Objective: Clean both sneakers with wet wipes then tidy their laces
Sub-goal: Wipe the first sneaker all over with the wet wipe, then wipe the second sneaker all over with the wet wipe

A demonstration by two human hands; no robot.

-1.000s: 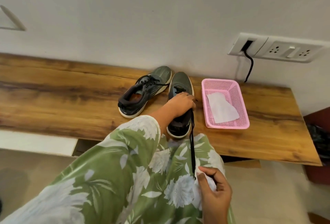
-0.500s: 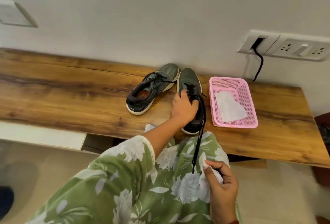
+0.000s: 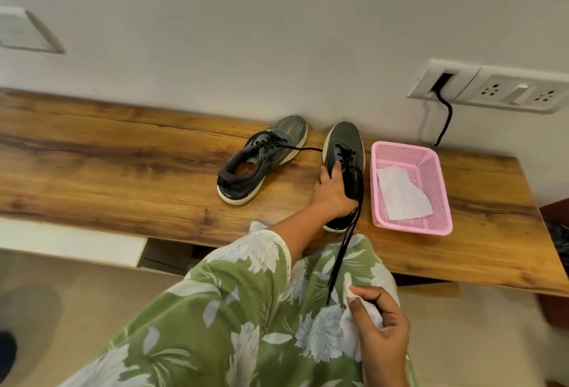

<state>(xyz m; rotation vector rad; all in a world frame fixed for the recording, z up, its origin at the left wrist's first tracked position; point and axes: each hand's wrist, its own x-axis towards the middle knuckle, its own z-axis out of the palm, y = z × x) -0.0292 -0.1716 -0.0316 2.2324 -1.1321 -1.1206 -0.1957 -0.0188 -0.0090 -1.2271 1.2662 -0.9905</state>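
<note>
Two dark grey sneakers stand on the wooden shelf (image 3: 123,155) by the wall. The left sneaker (image 3: 261,161) lies angled, its laces loose. My left hand (image 3: 334,189) grips the right sneaker (image 3: 345,143) at its opening, near the shelf's front edge. A black lace (image 3: 345,251) runs from that shoe down over my green floral clothing. Lower down, my right hand (image 3: 381,334) holds a crumpled white wet wipe (image 3: 357,322). The lace's tip ends right beside the wipe; I cannot tell whether they touch.
A pink mesh basket (image 3: 412,228) sits right of the shoes with a used white wipe (image 3: 400,195) inside. A wall socket plate (image 3: 492,87) with a black cable (image 3: 445,121) hangs above it. The floor lies below the shelf's front edge.
My right hand with the wipe has slid down the lace to its tip. My left hand has shifted on the right sneaker toward its opening.
</note>
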